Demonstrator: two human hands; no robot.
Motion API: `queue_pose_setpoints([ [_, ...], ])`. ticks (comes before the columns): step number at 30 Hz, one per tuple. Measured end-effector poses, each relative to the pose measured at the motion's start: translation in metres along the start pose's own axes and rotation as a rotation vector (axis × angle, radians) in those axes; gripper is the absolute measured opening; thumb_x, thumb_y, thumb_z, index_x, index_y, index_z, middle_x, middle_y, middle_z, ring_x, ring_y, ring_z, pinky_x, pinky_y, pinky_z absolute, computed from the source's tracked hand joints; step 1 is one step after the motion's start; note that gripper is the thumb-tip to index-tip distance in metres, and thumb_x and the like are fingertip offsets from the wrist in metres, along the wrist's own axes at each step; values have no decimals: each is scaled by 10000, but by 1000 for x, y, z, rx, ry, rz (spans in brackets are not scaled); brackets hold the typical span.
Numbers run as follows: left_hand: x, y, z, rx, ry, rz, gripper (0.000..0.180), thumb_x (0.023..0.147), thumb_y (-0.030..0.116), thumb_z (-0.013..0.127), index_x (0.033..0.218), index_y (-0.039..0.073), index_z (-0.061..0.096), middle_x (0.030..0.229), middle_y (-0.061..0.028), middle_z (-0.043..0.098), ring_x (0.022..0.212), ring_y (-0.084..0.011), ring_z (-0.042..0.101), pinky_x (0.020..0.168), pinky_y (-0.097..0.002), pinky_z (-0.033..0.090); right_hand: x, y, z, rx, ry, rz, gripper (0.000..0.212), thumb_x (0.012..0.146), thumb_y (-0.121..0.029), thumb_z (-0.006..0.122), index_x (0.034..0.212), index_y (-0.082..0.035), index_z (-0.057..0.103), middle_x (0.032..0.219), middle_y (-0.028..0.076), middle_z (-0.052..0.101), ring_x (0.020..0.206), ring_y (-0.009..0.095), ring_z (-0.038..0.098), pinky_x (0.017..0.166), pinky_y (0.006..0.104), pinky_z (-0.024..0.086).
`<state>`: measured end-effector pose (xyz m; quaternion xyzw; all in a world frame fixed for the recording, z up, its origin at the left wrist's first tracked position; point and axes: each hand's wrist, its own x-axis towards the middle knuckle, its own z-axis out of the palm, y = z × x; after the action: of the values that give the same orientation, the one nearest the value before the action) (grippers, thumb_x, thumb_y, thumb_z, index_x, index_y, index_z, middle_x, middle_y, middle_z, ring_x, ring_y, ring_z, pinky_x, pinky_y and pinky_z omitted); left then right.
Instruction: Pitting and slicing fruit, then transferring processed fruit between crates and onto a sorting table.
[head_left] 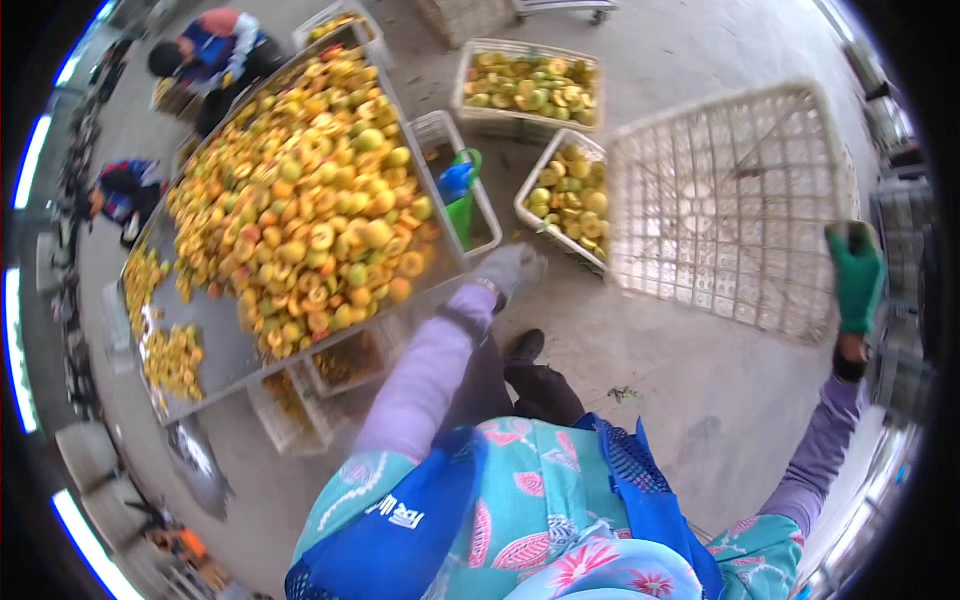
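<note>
My right hand [857, 272], in a green glove, is closed on the right edge of a white plastic lattice crate [697, 208]. The crate is tipped with its gridded base turned up towards me, and no fruit shows in it. My left hand [510, 270], in a pale grey glove, hovers by the near right corner of a metal table [437, 287]. Motion blurs its fingers, so their state is unclear. Halved yellow fruit, looking like peaches [320, 210], is heaped on that table. Left of the tipped crate, a white crate of fruit [527, 205] stands on the floor.
Behind stands another fruit-filled crate [461, 97]. A white tub [487, 225] beside the table holds blue and green things. Bins [270, 408] sit at the table's near edge. Two people [212, 60] work beyond its left side. My shoe [527, 345] is on the concrete floor.
</note>
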<state>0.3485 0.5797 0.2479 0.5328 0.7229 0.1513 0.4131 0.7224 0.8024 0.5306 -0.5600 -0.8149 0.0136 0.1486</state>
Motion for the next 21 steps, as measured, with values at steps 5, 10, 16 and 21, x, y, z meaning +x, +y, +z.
queue_pose_setpoints([
  [5,23,21,13,319,-550,154,403,849,392,475,1056,75,613,1086,-172,598,1055,-332,541,906,-378,426,-5,160,112,-452,54,168,321,739,-293,667,891,-21,588,804,173,610,726,309,601,627,408,461],
  [10,73,-38,20,343,-389,-200,168,812,125,483,931,98,598,979,-164,607,929,-316,591,798,-402,482,-89,292,269,-994,-327,250,286,790,-320,578,834,-47,650,894,180,629,843,310,613,718,420,474],
  [16,255,-94,64,71,-131,-348,353,859,342,492,924,14,608,837,-228,624,841,-365,610,736,-397,470,-148,242,448,-189,-678,852,419,750,-397,604,898,-8,650,937,209,635,905,355,607,798,427,472],
  [21,403,-125,91,136,135,-397,462,827,443,512,1000,23,601,985,-240,607,991,-375,565,837,-415,434,-117,202,551,157,-431,1104,502,771,-456,600,947,14,624,916,217,642,893,350,614,806,407,464],
])
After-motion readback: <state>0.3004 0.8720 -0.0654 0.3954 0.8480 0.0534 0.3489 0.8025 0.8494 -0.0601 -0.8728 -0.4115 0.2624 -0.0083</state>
